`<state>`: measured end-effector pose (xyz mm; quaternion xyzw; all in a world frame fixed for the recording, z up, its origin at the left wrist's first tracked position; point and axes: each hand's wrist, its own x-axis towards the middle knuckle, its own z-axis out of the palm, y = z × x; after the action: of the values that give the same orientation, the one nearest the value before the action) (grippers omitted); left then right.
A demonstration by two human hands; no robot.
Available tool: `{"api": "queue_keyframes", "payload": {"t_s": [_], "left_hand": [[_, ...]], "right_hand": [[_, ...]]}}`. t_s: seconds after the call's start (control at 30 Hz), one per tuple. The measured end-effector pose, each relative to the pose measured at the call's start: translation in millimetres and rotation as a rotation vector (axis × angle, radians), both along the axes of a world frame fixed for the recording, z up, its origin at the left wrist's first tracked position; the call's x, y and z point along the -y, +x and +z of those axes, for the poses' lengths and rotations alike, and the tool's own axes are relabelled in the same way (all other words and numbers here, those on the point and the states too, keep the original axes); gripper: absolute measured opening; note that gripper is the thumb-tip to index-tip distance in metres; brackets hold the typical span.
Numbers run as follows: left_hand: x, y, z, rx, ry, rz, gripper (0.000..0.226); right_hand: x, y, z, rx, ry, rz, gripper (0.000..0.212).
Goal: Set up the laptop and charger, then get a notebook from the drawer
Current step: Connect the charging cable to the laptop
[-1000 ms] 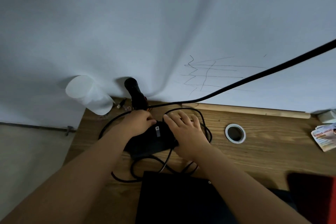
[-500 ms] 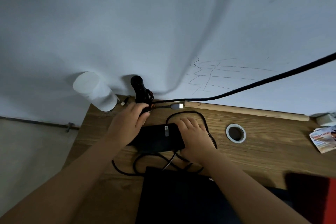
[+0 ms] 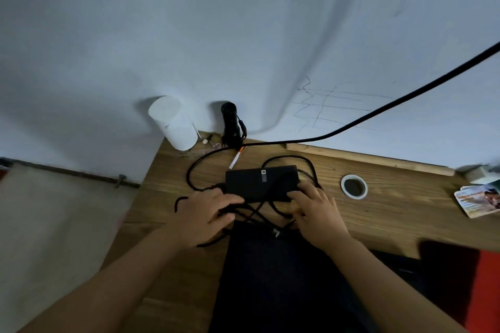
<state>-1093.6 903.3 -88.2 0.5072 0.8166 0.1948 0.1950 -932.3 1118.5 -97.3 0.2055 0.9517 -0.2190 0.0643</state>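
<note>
While the left hand [image 3: 205, 213] seemingly grips tangled cable [image 3: 194, 170], the right hand [image 3: 316, 211] rests loosely spread against the charger [image 3: 261, 182].

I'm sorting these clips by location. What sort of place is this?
Probably a home or dorm study corner. A wooden desk with a cable grommet hole stands against a scribbled white wall, with a laptop charger brick, a closed laptop and a flashlight on it.

Counted on the desk [image 3: 392, 213]: one charger brick [image 3: 261, 181], one closed laptop [image 3: 270, 278], one flashlight [image 3: 230, 123], one white cup [image 3: 174, 123], one grommet hole [image 3: 354, 186], one pen [image 3: 236, 158], two hands.
</note>
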Motion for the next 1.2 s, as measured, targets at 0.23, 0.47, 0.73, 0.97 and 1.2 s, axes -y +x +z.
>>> {"api": "queue_keyframes", "payload": {"t_s": [0.23, 0.47, 0.73, 0.97, 1.2], "left_hand": [[-31.5, 23.2, -6.3, 0.038, -0.298, -0.102, 0.034], [-30.9, -5.1, -7.1, 0.045, -0.378, 0.065, 0.035], [-29.8, -21.5, -10.9, 0.082, -0.371, 0.185, 0.035], [11.7, -6.6, -13.3, -0.043, -0.006, 0.105, 0.030], [56.1, 21.1, -8.5, -0.224, -0.136, 0.112, 0.053]], "right_hand": [[9.6, 25.3, -5.6, 0.044, -0.078, -0.256, 0.036], [8.4, 28.0, -9.7, 0.111, -0.151, -0.248, 0.042], [9.4, 12.0, -0.5, 0.190, -0.258, -0.224, 0.061], [30.4, 19.6, -0.1, -0.096, -0.081, -0.175, 0.029], [67.8, 14.4, -1.3, -0.062, -0.185, 0.066, 0.040]]}}
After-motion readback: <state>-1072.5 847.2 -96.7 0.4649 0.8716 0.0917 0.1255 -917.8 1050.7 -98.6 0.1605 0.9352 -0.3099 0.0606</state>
